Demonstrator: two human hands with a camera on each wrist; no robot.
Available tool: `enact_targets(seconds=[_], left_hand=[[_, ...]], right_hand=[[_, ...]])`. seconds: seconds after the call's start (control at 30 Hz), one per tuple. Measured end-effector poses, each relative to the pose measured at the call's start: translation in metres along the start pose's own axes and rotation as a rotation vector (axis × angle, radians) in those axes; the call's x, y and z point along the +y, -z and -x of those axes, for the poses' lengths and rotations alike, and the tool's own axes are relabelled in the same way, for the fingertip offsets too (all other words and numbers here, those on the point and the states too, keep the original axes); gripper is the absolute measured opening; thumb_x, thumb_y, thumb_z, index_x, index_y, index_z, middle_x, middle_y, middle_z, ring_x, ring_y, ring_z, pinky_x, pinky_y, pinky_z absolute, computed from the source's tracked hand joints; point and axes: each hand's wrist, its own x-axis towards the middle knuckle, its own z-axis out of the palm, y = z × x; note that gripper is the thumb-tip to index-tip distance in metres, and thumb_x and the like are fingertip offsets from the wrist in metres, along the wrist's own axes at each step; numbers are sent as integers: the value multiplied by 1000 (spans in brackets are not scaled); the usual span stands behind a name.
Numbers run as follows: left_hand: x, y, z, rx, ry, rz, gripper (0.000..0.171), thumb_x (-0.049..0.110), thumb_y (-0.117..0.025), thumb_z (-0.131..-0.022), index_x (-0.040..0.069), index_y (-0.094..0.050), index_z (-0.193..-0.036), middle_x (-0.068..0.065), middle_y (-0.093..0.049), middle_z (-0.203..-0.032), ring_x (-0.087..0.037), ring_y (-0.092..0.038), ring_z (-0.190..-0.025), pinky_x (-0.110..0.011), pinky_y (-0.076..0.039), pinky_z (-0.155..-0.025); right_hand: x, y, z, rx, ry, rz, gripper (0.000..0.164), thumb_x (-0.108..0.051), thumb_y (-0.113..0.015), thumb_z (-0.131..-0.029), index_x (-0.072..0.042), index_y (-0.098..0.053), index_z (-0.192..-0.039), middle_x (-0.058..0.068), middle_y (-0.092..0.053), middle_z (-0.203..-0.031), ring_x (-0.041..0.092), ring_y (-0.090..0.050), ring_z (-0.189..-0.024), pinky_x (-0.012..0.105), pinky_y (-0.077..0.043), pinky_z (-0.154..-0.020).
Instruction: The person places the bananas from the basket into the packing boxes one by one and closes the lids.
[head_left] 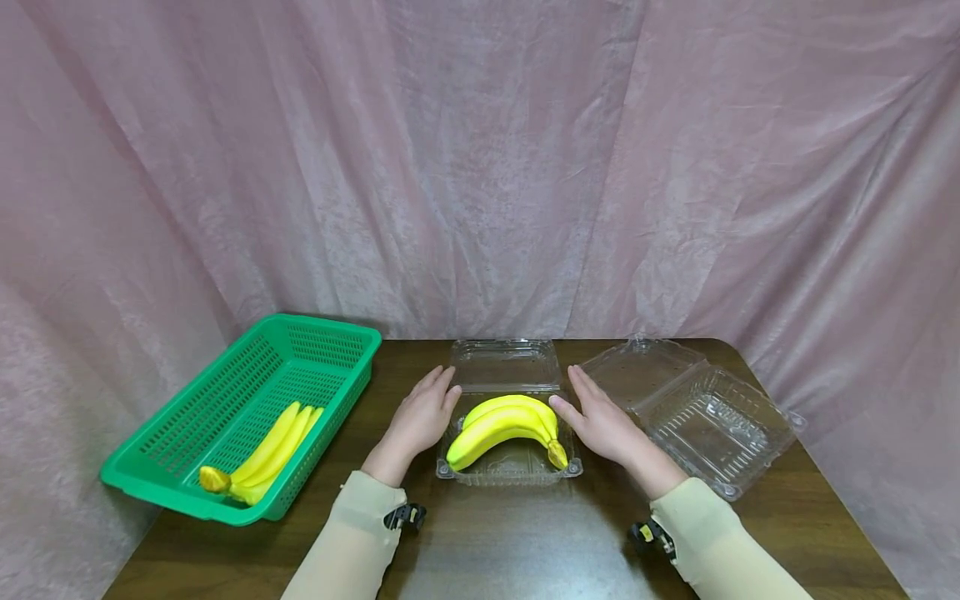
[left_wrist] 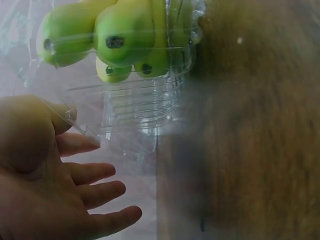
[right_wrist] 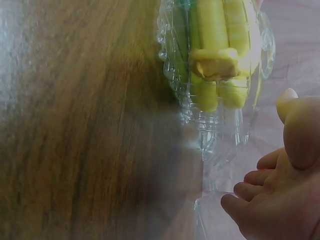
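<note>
A bunch of yellow bananas with green tips lies in the base of a clear plastic clamshell box at the middle of the table. Its hinged lid is folded back, away from me. On the left of the box is my left hand, fingers extended forward and thumb by the box's edge; in the left wrist view that hand holds nothing. My right hand mirrors it on the right side, its thumb near the bananas. Straight fingers also show on the right hand in the right wrist view.
A green plastic basket stands at the left with another bunch of bananas in it. To the right lies a second clear clamshell, opened out. A pink curtain hangs behind the wooden table.
</note>
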Motion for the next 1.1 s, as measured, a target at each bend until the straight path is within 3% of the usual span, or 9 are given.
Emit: enact_targets(seconds=[0.37, 1.1], left_hand=[[-1, 0, -2, -46, 32, 18, 63, 40, -47, -120, 3, -38, -171, -24, -34, -175, -42, -32, -162, -62, -32, -127], [-4, -6, -1, -59, 45, 51, 68, 45, -49, -119, 5, -37, -172, -20, -36, -175, -42, -31, -163, -62, -30, -128]], right_hand=[[-1, 1, -13, -54, -67, -16, 96, -67, -42, -114, -2, -9, -176, 21, -7, -183, 45, -12, -167, 66, -17, -131], [2, -5, -21, -85, -40, 26, 90, -63, -39, -116, 6, -21, -173, 28, -20, -179, 47, -18, -166, 64, -18, -131]])
